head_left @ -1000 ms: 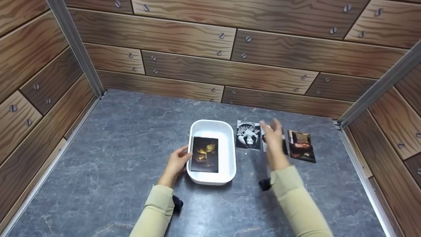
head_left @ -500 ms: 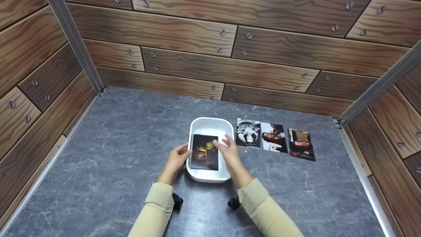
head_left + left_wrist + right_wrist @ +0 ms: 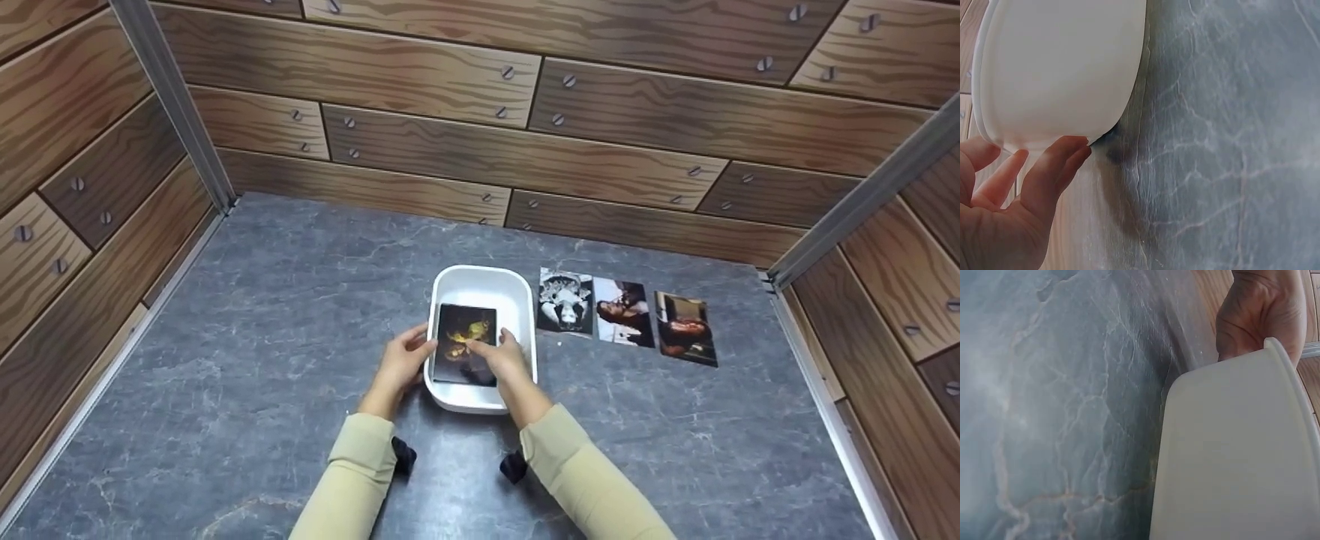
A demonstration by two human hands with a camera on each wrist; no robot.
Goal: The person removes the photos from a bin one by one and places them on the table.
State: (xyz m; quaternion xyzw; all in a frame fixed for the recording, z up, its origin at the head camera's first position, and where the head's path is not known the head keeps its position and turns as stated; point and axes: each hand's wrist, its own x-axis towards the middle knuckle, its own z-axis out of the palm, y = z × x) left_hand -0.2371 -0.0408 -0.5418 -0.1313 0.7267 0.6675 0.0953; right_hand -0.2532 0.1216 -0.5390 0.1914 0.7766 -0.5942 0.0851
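A white plastic tub (image 3: 480, 399) stands on the grey marbled surface in the head view. In it lies a dark photo card (image 3: 454, 367) with a yellow flower, near its left wall. My left hand (image 3: 397, 367) holds the tub's left side; in the left wrist view the thumb is at the rim and the fingers (image 3: 1050, 174) press the outer wall from below. Over the tub's right wall reaches my right hand (image 3: 511, 371), thumb on the card and fingers spread near its right edge. The tub's wall (image 3: 1235, 455) hides those fingertips in the right wrist view.
Right of the tub, three photo cards lie in a row: a black-and-white one (image 3: 565, 301), a middle portrait (image 3: 624, 313) and a brownish one (image 3: 685, 330). Wood-patterned walls (image 3: 420, 97) enclose the surface at the back and both sides.
My right hand has moved left from above the middle card into the tub, and its thumb now touches the flower card. The left hand stays on the tub.
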